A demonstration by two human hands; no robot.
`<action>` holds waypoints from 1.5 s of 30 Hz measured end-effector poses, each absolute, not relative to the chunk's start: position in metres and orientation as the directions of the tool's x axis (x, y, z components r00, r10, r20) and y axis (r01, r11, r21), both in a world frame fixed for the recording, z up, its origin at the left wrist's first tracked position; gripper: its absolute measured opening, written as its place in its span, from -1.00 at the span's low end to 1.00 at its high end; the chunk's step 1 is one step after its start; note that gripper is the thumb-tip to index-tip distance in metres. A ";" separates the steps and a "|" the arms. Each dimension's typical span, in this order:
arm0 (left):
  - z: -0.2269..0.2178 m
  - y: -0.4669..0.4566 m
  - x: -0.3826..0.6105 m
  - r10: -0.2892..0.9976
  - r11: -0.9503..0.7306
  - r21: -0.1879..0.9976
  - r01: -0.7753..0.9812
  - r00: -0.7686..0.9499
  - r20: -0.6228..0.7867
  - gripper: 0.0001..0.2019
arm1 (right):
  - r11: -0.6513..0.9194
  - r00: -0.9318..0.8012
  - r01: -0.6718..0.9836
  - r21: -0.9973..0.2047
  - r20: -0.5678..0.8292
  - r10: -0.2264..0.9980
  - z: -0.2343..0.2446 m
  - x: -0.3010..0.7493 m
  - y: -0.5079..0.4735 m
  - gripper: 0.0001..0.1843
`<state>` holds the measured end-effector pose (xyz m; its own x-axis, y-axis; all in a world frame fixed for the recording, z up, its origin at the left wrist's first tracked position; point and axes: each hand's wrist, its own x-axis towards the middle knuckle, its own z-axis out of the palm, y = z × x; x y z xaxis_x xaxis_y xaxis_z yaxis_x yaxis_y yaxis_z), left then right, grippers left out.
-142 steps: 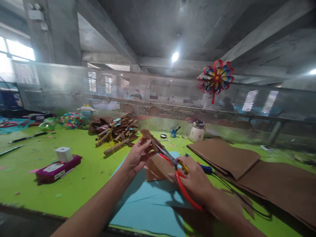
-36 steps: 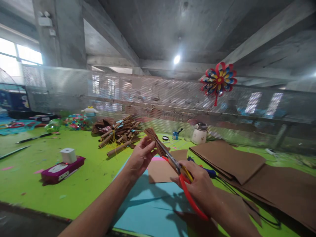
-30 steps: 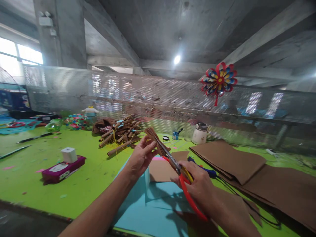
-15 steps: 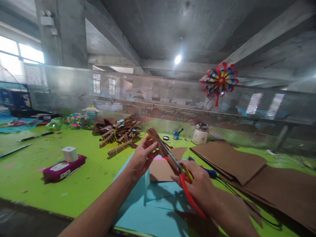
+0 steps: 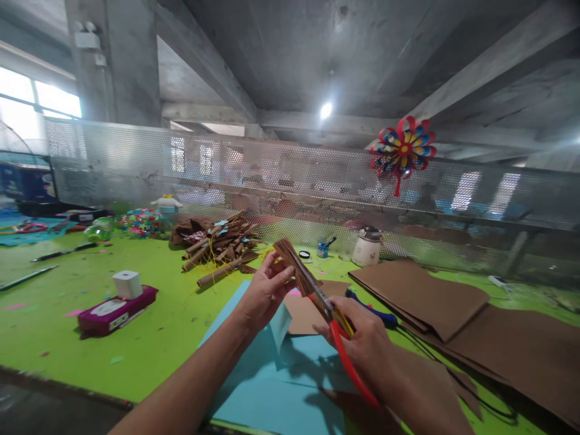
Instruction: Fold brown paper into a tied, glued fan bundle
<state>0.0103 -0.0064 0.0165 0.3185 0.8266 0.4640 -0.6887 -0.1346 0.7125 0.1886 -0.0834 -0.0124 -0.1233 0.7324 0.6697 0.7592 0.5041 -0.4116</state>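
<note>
My left hand (image 5: 263,292) pinches a folded, pleated piece of brown paper (image 5: 293,270) and holds it up above the table. My right hand (image 5: 365,341) grips red-handled scissors (image 5: 341,343); their blades run along the brown paper's right side and look closed on it. Both hands hover over a light blue sheet (image 5: 276,382) lying on the green table (image 5: 163,314). A corner of the blue sheet is lifted under my left hand. A flat brown paper piece (image 5: 304,314) lies on the blue sheet beneath the scissors.
A pile of rolled brown paper sticks (image 5: 217,244) lies behind my left hand. Stacked brown sheets (image 5: 453,314) cover the right side. A purple pack with a white cube (image 5: 116,299) sits at left. A white jar (image 5: 366,246), a small blue pot (image 5: 321,246) and a perforated metal screen (image 5: 290,187) stand behind.
The pleated brown paper and both hands stayed close together, shifting slightly right. The blue sheet's corner under my left hand has lifted. The flat brown piece has slid a little to the right.
</note>
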 end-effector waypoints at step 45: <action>0.013 -0.016 0.016 0.758 -0.099 0.772 -0.628 0.455 0.467 -0.62 | 0.478 -0.040 0.755 -0.449 0.696 0.717 -0.002 0.179 -0.091 -0.67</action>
<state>0.0162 -0.0164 0.0132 0.4546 0.7584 0.4672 -0.6279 -0.0992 0.7720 0.1792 -0.0912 -0.0016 -0.0404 0.7170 0.6960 0.7553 0.4779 -0.4485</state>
